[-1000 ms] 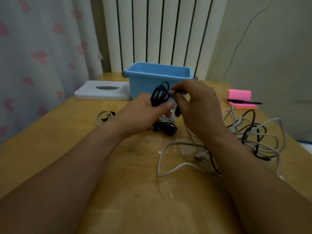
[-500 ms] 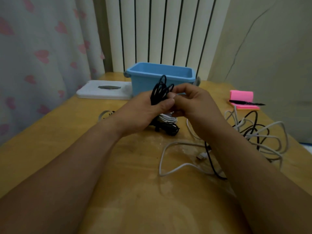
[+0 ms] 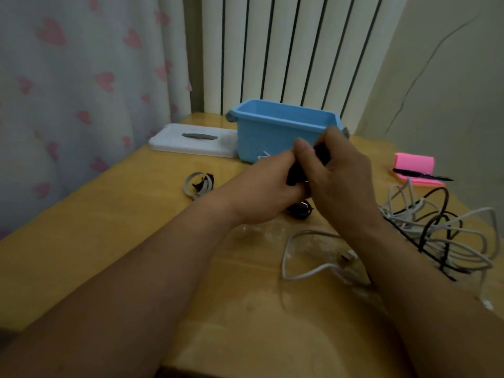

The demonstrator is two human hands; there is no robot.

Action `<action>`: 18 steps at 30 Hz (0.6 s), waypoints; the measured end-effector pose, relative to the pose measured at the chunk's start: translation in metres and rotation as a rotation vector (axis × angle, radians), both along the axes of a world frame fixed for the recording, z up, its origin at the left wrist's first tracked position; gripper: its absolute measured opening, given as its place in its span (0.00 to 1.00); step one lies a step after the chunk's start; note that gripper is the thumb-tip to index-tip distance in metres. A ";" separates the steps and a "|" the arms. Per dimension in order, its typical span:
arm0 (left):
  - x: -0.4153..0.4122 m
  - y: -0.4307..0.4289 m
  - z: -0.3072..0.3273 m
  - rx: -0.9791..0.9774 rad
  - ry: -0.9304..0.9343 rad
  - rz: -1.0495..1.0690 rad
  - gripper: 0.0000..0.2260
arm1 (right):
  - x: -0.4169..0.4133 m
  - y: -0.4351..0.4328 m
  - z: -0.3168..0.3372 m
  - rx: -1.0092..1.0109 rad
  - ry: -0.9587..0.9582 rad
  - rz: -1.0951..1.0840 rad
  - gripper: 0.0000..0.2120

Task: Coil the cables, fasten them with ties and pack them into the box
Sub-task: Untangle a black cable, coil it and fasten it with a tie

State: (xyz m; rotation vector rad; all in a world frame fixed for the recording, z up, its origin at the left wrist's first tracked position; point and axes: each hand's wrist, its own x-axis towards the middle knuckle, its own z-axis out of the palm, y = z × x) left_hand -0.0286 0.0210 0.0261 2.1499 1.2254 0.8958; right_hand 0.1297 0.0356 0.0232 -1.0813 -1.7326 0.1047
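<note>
Both curled round black cable bundle [image 3: 295, 174]: left hand [image 3: 261, 195], right hand [image 3: 343, 181]; bundle between them, near blue box [image 3: 270, 132].

One box [image 3: 272, 137], one lid [image 3: 174, 144] left of it, one notepad [image 3: 414, 162] plus pen [image 3: 421, 175] on its right, one cable bundle [image 3: 294, 174] in front.

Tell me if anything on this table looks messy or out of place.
Yes. A tangled heap of white and black cables lies on the right of the table, and one white cable sprawls loose near the front. A thin dark line, possibly a crack, runs up the right wall.
</note>
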 end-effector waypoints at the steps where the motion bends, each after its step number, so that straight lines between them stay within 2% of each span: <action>1: 0.001 -0.001 -0.001 0.030 0.009 0.012 0.13 | 0.000 0.002 0.001 0.026 0.015 -0.022 0.13; 4: 0.003 -0.003 -0.005 0.097 0.047 0.055 0.11 | -0.003 0.007 0.002 0.023 0.015 -0.083 0.12; 7: 0.003 -0.003 -0.001 0.091 0.041 0.106 0.07 | -0.007 0.009 0.014 -0.091 0.041 -0.054 0.15; 9: -0.004 -0.001 0.010 0.074 -0.056 0.157 0.07 | -0.011 0.007 0.034 -0.240 0.121 0.056 0.18; 11: -0.023 0.003 0.019 0.049 -0.230 0.236 0.09 | -0.013 0.006 0.054 -0.342 0.157 0.107 0.19; 15: -0.087 0.010 0.009 -0.121 -0.759 0.318 0.13 | -0.025 0.011 0.058 -0.394 -0.161 0.088 0.11; 18: -0.112 0.018 -0.012 -0.174 -0.918 0.385 0.14 | -0.041 0.018 0.037 -0.412 -0.443 0.113 0.05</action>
